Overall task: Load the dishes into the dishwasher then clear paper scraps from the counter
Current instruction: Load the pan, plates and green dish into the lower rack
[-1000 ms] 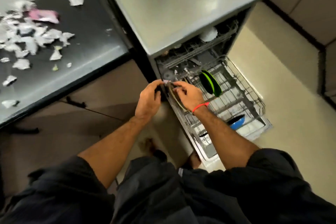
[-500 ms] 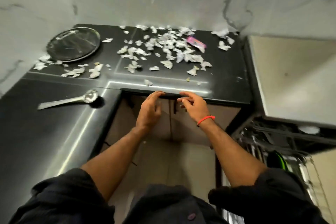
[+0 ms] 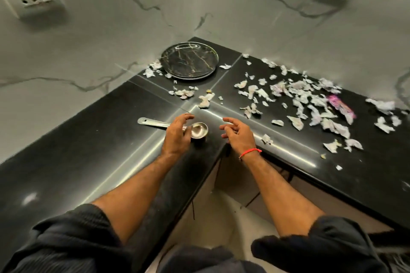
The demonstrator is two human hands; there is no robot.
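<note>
On the black L-shaped stone counter [image 3: 93,162], a steel ladle [image 3: 195,129] lies near the inner corner. The left hand [image 3: 177,134] covers its handle, fingers spread; the right hand [image 3: 238,134] hovers just beside, empty. Behind the ladle sits a round dark marbled plate [image 3: 189,60]; torn white paper scraps [image 3: 297,95] spread to its right.

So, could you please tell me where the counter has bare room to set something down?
The left run of the counter is bare from the ladle toward the near edge. A smaller free patch lies right of the right hand, along the front edge. It is crowded on the right run, under paper scraps, and in the corner around the dark plate.
</note>
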